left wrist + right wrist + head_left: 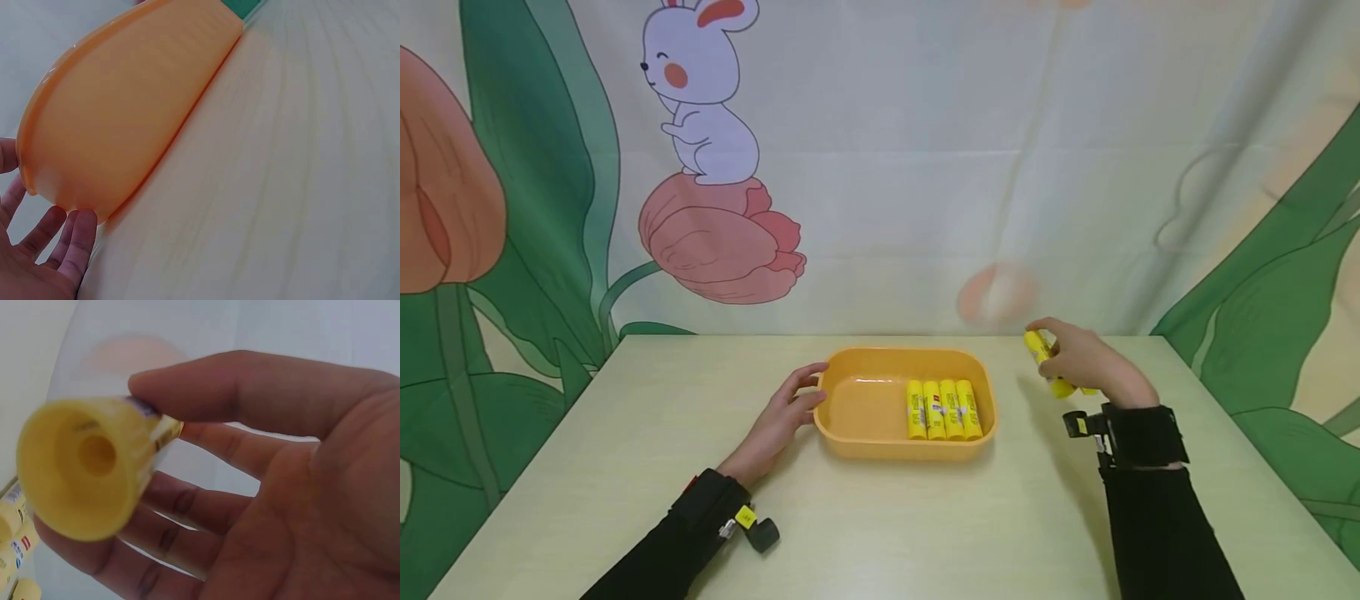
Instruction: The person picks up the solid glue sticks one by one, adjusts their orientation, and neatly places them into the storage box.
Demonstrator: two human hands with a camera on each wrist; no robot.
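Tray [862, 410] touches left hand [777, 423]; right hand [1092, 360] holds tube [1040, 350].

"Seeing what underneath?"
"Seeing a pale cream, faintly wood-grained flat tabletop [925, 525]."
"Bearing what directly?"
"Bearing a shallow, rounded-rectangular, orange-yellow plastic tray [895, 451], sitting flat, turned lengthwise from left to right, near the far edge, about midway across."
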